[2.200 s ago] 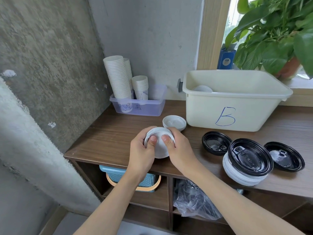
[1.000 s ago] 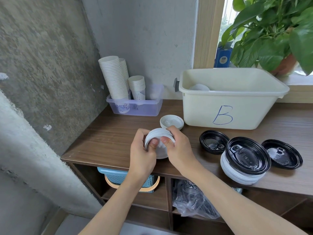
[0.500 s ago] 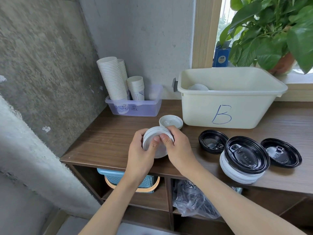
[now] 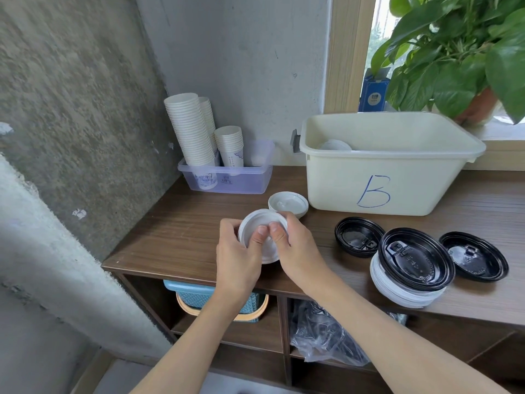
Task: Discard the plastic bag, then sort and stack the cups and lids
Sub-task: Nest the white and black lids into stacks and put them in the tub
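White round plastic lids [image 4: 257, 220], nested in a thin stack with layered rims showing at the left edge, are held between both hands just above the brown wooden counter [image 4: 176, 237]. The left hand [image 4: 237, 260] and right hand [image 4: 298, 251] each curl their fingers behind the rim, with thumbs pressed side by side on the face. That face tilts up toward the camera. Being round, the stack shows no long axis. Just beyond the hands lies another white lid [image 4: 288, 204], and glossy black round lids [image 4: 359, 236] lie right of the right hand.
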{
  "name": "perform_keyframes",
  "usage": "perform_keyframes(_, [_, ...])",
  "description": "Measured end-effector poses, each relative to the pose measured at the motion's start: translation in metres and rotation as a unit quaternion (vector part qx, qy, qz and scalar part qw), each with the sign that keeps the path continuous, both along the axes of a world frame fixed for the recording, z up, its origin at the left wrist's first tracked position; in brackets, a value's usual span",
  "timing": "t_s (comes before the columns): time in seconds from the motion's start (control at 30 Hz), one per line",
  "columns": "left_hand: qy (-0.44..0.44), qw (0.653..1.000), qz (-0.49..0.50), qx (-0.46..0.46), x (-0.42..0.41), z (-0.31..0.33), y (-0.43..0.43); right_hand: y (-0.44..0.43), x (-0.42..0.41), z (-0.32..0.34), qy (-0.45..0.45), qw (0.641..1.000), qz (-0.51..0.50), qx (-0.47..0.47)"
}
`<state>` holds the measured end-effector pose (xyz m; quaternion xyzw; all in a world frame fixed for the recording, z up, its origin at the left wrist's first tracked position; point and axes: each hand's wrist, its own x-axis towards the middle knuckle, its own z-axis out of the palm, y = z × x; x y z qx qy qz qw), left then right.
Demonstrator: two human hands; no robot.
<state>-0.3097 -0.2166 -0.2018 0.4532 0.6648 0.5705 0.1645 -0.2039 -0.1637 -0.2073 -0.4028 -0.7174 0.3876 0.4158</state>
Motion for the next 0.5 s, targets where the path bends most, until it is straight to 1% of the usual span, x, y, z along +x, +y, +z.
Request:
perform_keyframes(0.2, [0.005, 1.0, 0.019, 0.01, -0.0005, -0.0017, 0.0006, -0.0017, 0.0011, 0.002, -0.01, 1.0, 0.008, -0.019])
perform_keyframes(0.37, [0.03, 0.999, 0.009, 0.013, 0.0047, -0.0013, -0.0011, -0.0032, 0.0016, 0.0058, -0.008, 1.0, -0.013, -0.01])
perform_keyframes(0.5, [0.043, 0.999, -0.021, -0.004, -0.0004, -0.0049, 0.0047, -0.0047, 0.0012, 0.0057, -0.007, 1.0, -0.015, 0.011])
